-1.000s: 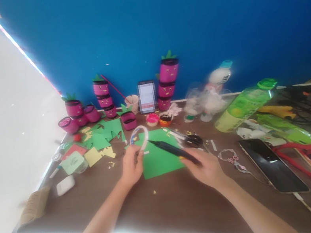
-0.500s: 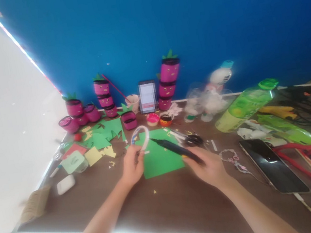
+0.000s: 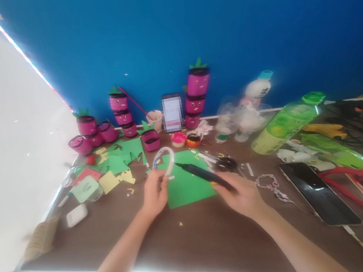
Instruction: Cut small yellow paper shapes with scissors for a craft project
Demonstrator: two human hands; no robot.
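My left hand (image 3: pixel 155 194) is closed on a white, translucent curved band (image 3: pixel 171 156) with blue on its inner left side. The band arches up above the fingers like a ring, its lower part hidden by them. My right hand (image 3: pixel 242 192) grips a black pen-shaped tool (image 3: pixel 197 171) with a thin pointed tip and an orange mark near the fingers. That tip points left at the right side of the band; I cannot tell whether they touch. Beneath both lies a green paper sheet (image 3: pixel 189 193) on the brown table (image 3: pixel 194 246).
Scissors (image 3: pixel 224 162) lie right of the sheet. Purple cups with green leafy tops (image 3: pixel 124 116) stand along the blue wall, beside a propped phone (image 3: pixel 172 114). Green paper scraps (image 3: pixel 118 159) lie left. A green bottle (image 3: pixel 285 124) and a black phone (image 3: pixel 318 194) lie right.
My right hand and the black tool have shifted slightly to the left. My left hand and the white band have stayed almost still.
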